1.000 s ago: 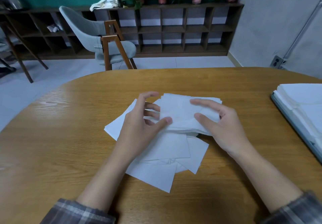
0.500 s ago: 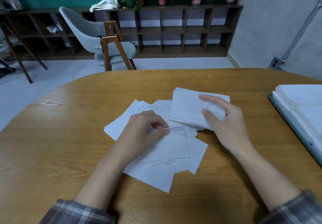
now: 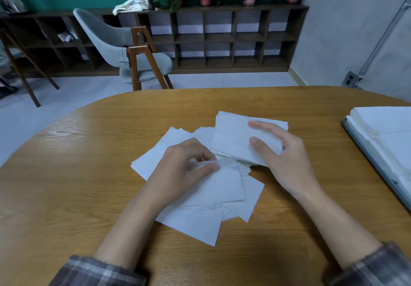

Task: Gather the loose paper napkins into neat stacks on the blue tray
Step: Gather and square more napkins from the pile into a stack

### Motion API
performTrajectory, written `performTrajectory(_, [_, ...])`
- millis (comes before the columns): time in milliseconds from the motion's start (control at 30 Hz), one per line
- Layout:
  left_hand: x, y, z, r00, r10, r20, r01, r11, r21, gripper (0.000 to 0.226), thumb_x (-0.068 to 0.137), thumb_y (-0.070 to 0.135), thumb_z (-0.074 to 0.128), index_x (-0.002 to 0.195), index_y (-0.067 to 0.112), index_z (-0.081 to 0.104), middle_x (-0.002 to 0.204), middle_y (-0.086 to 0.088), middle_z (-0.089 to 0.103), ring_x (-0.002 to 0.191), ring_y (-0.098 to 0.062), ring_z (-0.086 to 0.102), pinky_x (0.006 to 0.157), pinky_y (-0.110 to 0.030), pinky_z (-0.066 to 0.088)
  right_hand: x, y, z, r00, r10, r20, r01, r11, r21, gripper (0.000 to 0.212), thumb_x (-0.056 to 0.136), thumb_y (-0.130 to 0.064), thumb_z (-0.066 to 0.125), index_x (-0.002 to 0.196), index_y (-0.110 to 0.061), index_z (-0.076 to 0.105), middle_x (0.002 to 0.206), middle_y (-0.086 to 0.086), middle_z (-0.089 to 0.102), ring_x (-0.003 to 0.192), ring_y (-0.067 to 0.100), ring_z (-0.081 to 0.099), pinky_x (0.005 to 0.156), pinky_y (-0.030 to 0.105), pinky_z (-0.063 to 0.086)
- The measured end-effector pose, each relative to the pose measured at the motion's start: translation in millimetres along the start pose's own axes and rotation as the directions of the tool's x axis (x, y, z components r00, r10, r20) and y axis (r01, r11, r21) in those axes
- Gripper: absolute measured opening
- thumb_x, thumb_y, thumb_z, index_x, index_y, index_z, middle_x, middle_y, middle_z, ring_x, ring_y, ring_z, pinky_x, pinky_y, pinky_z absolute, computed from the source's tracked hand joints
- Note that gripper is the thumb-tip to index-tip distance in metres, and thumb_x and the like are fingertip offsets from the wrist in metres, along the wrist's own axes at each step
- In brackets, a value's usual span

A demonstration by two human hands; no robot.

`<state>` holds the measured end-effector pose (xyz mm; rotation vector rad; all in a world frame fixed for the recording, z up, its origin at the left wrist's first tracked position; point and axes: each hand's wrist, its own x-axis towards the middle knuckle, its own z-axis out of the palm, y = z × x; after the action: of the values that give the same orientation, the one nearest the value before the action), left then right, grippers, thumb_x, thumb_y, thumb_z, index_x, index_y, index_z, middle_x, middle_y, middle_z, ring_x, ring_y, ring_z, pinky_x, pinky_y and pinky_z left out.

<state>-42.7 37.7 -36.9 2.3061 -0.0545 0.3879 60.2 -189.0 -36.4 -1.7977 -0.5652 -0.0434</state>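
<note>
Blue tray point(image 3: 367, 150) — neat napkin stacks point(image 3: 387, 125) fill it.

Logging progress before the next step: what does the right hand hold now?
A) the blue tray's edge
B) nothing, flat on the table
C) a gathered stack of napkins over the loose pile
C: the right hand grips a stack of napkins, above the loose napkins and apart from the blue tray.
</note>
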Motion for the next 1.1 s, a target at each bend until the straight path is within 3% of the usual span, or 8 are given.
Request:
performTrajectory(200, [-2.0, 15.7, 2.1, 0.995, -0.022, -0.098, -0.003, 0.969, -0.247, 0.006, 0.091, 0.028, 0.081, 0.091, 0.025, 0.076, 0.087, 0.010, 0.074, 0.080, -0.017, 0.067, 0.075, -0.033, 0.050, -7.9, -10.9, 4.2, 0.963, -0.036, 0.266, 0.008, 0.994, 0.106, 0.037, 0.089, -0.045, 0.077, 0.121, -0.026, 0.075, 0.124, -0.016, 0.073, 0.120, 0.004, 0.065, 0.097, 0.019, 0.049])
performTrajectory(300, [-1.9, 17.3, 3.7, 0.994, -0.039, -0.100, 0.009, 0.958, -0.285, 0.013, 0.087, 0.025, 0.085, 0.098, 0.026, 0.078, 0.092, 0.010, 0.076, 0.084, -0.015, 0.069, 0.075, -0.029, 0.053, -9.3, -5.9, 14.1, 0.979, -0.019, 0.205, -0.002, 0.995, 0.099, 0.010, 0.096, -0.027, 0.077, 0.101, -0.018, 0.079, 0.100, -0.005, 0.077, 0.096, 0.012, 0.071, 0.084, 0.032, 0.051])
performTrajectory(367, [-0.6, 16.4, -0.2, 0.992, -0.084, -0.090, 0.052, 0.948, -0.313, 0.025, 0.084, 0.025, 0.088, 0.106, 0.031, 0.077, 0.089, 0.008, 0.073, 0.084, -0.013, 0.068, 0.075, -0.028, 0.054, -6.9, -4.9, 11.2, 0.993, 0.029, 0.118, -0.047, 0.988, 0.145, 0.008, 0.098, -0.021, 0.074, 0.096, -0.014, 0.077, 0.096, 0.003, 0.078, 0.088, 0.017, 0.071, 0.080, 0.035, 0.050])
performTrajectory(567, [0.7, 28.2, -9.9, 0.963, -0.178, -0.201, 0.064, 0.879, -0.472, 0.039, 0.082, 0.001, 0.086, 0.117, 0.011, 0.073, 0.078, -0.004, 0.072, 0.045, 0.001, 0.054, 0.048, -0.007, 0.038, -7.8, -16.1, 4.4, 0.970, 0.047, 0.237, -0.124, 0.939, 0.321, 0.032, 0.092, -0.022, 0.073, 0.124, -0.021, 0.069, 0.122, -0.001, 0.075, 0.111, 0.018, 0.073, 0.090, 0.031, 0.058])
performTrajectory(833, [0.4, 28.9, -7.6, 0.963, -0.176, -0.206, 0.072, 0.898, -0.433, 0.041, 0.080, 0.004, 0.089, 0.116, 0.017, 0.074, 0.084, -0.011, 0.077, 0.048, 0.001, 0.053, 0.051, -0.008, 0.039, -11.0, -18.8, 9.3, 0.955, 0.013, 0.296, -0.106, 0.947, 0.303, 0.052, 0.097, -0.016, 0.071, 0.141, -0.038, 0.055, 0.131, -0.003, 0.071, 0.119, 0.019, 0.070, 0.101, 0.038, 0.058])
performTrajectory(933, [1.1, 23.0, -3.9, 0.953, -0.170, -0.250, 0.065, 0.923, -0.379, 0.041, 0.080, 0.016, 0.091, 0.114, 0.029, 0.074, 0.087, 0.000, 0.075, 0.058, -0.002, 0.054, 0.058, -0.015, 0.042, -11.6, -17.9, 10.3, 0.960, -0.013, 0.281, -0.070, 0.957, 0.281, 0.060, 0.099, -0.012, 0.070, 0.144, -0.047, 0.050, 0.137, -0.003, 0.067, 0.121, 0.019, 0.068, 0.102, 0.041, 0.057])
performTrajectory(1033, [1.6, 17.5, 0.8, 0.925, -0.159, -0.344, 0.043, 0.946, -0.321, 0.044, 0.084, 0.031, 0.087, 0.123, 0.034, 0.069, 0.112, 0.012, 0.071, 0.098, -0.008, 0.066, 0.076, -0.022, 0.053, -9.4, -17.3, 7.4, 0.975, -0.026, 0.222, -0.063, 0.921, 0.384, 0.069, 0.097, -0.009, 0.071, 0.148, -0.048, 0.044, 0.126, 0.010, 0.070, 0.112, 0.026, 0.072, 0.093, 0.042, 0.060])
performTrajectory(1100, [1.3, 19.8, -1.1, 0.930, -0.230, -0.287, 0.103, 0.912, -0.398, 0.049, 0.087, 0.045, 0.077, 0.133, 0.037, 0.062, 0.121, 0.019, 0.067, 0.110, 0.001, 0.064, 0.085, -0.022, 0.053, -7.1, -16.8, 4.5, 0.982, -0.026, 0.189, -0.071, 0.870, 0.487, 0.073, 0.094, -0.011, 0.072, 0.148, -0.048, 0.042, 0.137, 0.013, 0.064, 0.120, 0.031, 0.068, 0.099, 0.051, 0.058])
